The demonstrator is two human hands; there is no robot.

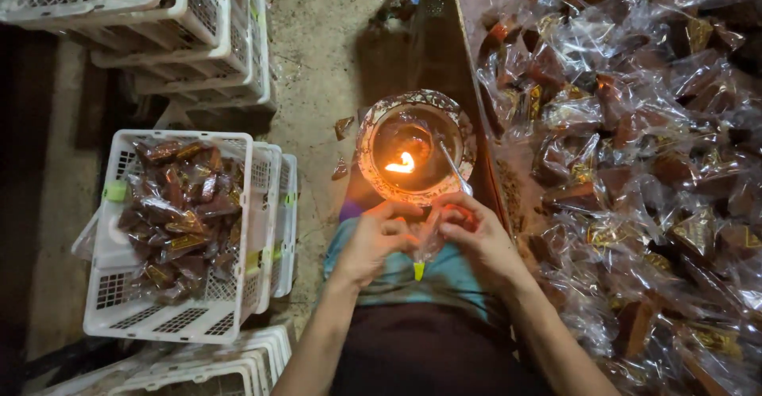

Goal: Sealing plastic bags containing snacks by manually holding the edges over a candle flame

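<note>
Packet of thin clear plastic (429, 241), pinched between left hand (373, 241) and right hand (476, 233), at 6 o'clock from round bowl with flame (413, 154). Likely light, limp, slippery; grip edges.

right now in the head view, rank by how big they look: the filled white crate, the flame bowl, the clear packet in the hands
1. filled white crate
2. flame bowl
3. clear packet, pinched between left hand and right hand

The packet sits nearest the camera, yet looks smallest, so the order seems safe.
</note>
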